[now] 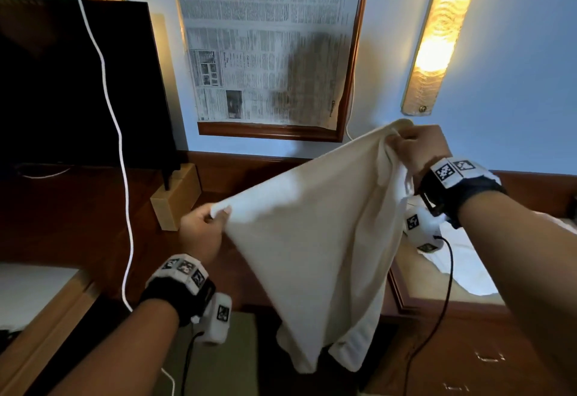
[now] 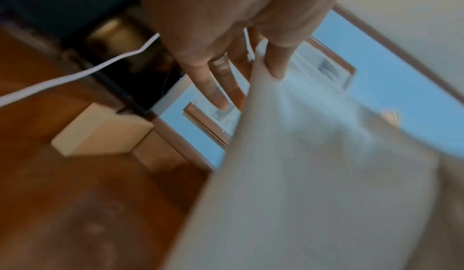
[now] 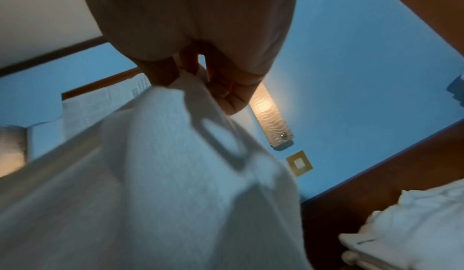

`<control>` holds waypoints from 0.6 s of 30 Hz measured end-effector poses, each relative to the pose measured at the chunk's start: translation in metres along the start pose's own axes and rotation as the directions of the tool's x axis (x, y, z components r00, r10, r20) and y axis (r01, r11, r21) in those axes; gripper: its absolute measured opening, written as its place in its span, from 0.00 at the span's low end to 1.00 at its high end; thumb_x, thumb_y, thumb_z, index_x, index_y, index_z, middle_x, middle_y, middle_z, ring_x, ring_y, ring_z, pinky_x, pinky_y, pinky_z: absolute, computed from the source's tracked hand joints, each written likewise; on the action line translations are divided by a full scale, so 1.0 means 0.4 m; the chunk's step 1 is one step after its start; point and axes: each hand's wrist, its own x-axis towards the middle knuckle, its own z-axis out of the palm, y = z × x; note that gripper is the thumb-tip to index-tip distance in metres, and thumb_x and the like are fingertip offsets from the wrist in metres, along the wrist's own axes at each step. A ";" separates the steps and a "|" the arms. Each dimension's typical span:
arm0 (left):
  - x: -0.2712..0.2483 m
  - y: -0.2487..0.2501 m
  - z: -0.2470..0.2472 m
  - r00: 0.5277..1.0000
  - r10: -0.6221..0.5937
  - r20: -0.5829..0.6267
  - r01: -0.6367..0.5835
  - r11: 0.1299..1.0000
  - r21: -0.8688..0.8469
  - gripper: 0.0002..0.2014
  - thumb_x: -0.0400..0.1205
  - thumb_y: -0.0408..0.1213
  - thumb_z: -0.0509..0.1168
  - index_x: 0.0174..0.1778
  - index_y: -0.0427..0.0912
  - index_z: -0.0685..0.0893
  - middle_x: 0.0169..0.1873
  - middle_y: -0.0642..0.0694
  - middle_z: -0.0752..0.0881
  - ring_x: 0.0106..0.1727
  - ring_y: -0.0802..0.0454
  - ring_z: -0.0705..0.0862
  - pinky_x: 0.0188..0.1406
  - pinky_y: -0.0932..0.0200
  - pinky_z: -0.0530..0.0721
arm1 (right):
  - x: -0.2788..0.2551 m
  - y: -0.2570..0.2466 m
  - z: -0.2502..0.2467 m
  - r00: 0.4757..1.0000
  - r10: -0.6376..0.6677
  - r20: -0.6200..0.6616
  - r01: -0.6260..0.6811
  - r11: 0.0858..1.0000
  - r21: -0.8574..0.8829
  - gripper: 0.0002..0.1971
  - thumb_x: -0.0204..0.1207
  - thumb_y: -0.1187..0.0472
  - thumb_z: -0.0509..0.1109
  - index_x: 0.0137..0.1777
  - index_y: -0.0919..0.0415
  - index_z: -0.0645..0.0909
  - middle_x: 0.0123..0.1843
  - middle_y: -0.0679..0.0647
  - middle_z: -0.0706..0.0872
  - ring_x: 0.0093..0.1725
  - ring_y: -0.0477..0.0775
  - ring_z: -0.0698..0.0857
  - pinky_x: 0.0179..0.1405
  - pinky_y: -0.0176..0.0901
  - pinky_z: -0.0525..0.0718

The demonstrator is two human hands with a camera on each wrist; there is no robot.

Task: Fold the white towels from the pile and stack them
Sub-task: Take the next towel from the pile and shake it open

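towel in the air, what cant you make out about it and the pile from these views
- Towel: its far side, hidden in the head view by its own drape.
- Left hand grip: blurred in the left wrist view.
- Pile: cut off by the right wrist view's edge; count unclear.
- Folded stack: in no view.

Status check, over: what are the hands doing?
Left hand and right hand each pinch a towel corner. Towel hangs unfolded, midair. Nothing in the way.
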 end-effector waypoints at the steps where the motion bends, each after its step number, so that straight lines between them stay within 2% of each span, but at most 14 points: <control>1: 0.017 0.005 -0.004 0.997 -0.007 -0.078 0.003 0.999 -0.052 0.06 0.82 0.38 0.73 0.40 0.43 0.87 0.36 0.43 0.86 0.40 0.50 0.82 0.41 0.52 0.82 | -0.004 0.021 0.004 1.000 0.021 0.009 -0.021 1.000 0.005 0.13 0.76 0.55 0.70 0.37 0.64 0.87 0.31 0.64 0.85 0.36 0.66 0.85 0.31 0.45 0.79; 3: 0.058 0.018 -0.008 0.987 -0.022 -0.158 0.004 0.993 -0.116 0.06 0.82 0.40 0.73 0.40 0.44 0.87 0.36 0.42 0.85 0.40 0.50 0.81 0.44 0.45 0.84 | -0.018 0.057 0.010 0.996 0.072 0.056 -0.072 0.997 -0.015 0.11 0.75 0.56 0.72 0.36 0.64 0.87 0.32 0.64 0.86 0.34 0.66 0.85 0.35 0.46 0.80; 6: 0.125 0.039 -0.010 0.988 -0.030 -0.150 0.010 0.991 -0.131 0.08 0.81 0.44 0.72 0.39 0.44 0.88 0.36 0.45 0.84 0.39 0.50 0.80 0.42 0.48 0.82 | -0.045 0.118 0.029 0.979 0.116 0.166 -0.112 0.993 -0.036 0.12 0.77 0.61 0.73 0.32 0.58 0.81 0.30 0.50 0.81 0.32 0.52 0.80 0.41 0.40 0.75; 8: 0.159 0.034 -0.012 0.993 -0.008 -0.116 0.001 0.998 -0.056 0.13 0.81 0.45 0.70 0.38 0.39 0.87 0.33 0.45 0.81 0.37 0.51 0.76 0.38 0.51 0.77 | -0.078 0.167 0.051 0.968 0.100 0.231 -0.089 0.994 -0.056 0.16 0.79 0.62 0.72 0.29 0.56 0.79 0.29 0.49 0.78 0.31 0.49 0.76 0.34 0.37 0.73; 10: 0.173 0.017 -0.013 0.997 -0.005 -0.071 0.010 0.998 0.064 0.13 0.82 0.46 0.69 0.39 0.40 0.87 0.31 0.45 0.81 0.35 0.49 0.77 0.36 0.48 0.80 | -0.114 0.228 0.075 0.955 0.116 0.273 -0.099 0.992 -0.075 0.13 0.81 0.58 0.71 0.33 0.56 0.82 0.30 0.49 0.80 0.32 0.46 0.76 0.30 0.33 0.72; 11: 0.177 0.000 -0.014 0.999 -0.028 -0.046 0.033 0.993 0.110 0.12 0.83 0.46 0.69 0.40 0.42 0.87 0.31 0.47 0.82 0.35 0.49 0.79 0.37 0.47 0.82 | -0.131 0.265 0.088 0.950 0.137 0.282 -0.113 0.989 -0.100 0.11 0.82 0.57 0.70 0.38 0.57 0.84 0.33 0.50 0.81 0.33 0.47 0.78 0.32 0.35 0.74; 13: 0.169 -0.030 -0.017 0.994 -0.108 0.006 0.105 0.978 0.182 0.10 0.84 0.44 0.68 0.43 0.43 0.88 0.32 0.47 0.82 0.38 0.50 0.79 0.38 0.50 0.82 | -0.166 0.347 0.111 0.945 0.185 0.268 -0.145 0.976 -0.161 0.09 0.83 0.57 0.69 0.44 0.61 0.86 0.38 0.56 0.83 0.39 0.58 0.83 0.39 0.43 0.82; 15: 0.151 -0.074 -0.028 0.983 -0.179 0.038 0.160 0.940 0.301 0.11 0.85 0.42 0.66 0.42 0.39 0.87 0.30 0.48 0.78 0.40 0.50 0.76 0.36 0.54 0.72 | -0.204 0.428 0.123 0.938 0.262 0.227 -0.209 0.949 -0.234 0.11 0.82 0.60 0.69 0.39 0.64 0.84 0.38 0.62 0.83 0.42 0.66 0.86 0.45 0.56 0.86; 16: 0.140 -0.099 -0.035 0.976 -0.214 0.042 0.188 0.922 0.339 0.11 0.86 0.42 0.66 0.41 0.40 0.85 0.31 0.48 0.77 0.41 0.50 0.75 0.39 0.55 0.69 | -0.225 0.466 0.125 0.928 0.312 0.203 -0.253 0.929 -0.269 0.13 0.81 0.62 0.69 0.34 0.63 0.81 0.37 0.64 0.83 0.41 0.68 0.86 0.45 0.57 0.86; 18: 0.113 -0.145 -0.059 0.958 -0.285 0.026 0.249 0.877 0.412 0.05 0.86 0.41 0.66 0.45 0.46 0.84 0.40 0.45 0.80 0.46 0.49 0.77 0.44 0.56 0.71 | -0.270 0.541 0.131 0.899 0.401 0.179 -0.327 0.883 -0.337 0.17 0.80 0.63 0.70 0.28 0.58 0.75 0.37 0.65 0.81 0.41 0.65 0.83 0.42 0.50 0.80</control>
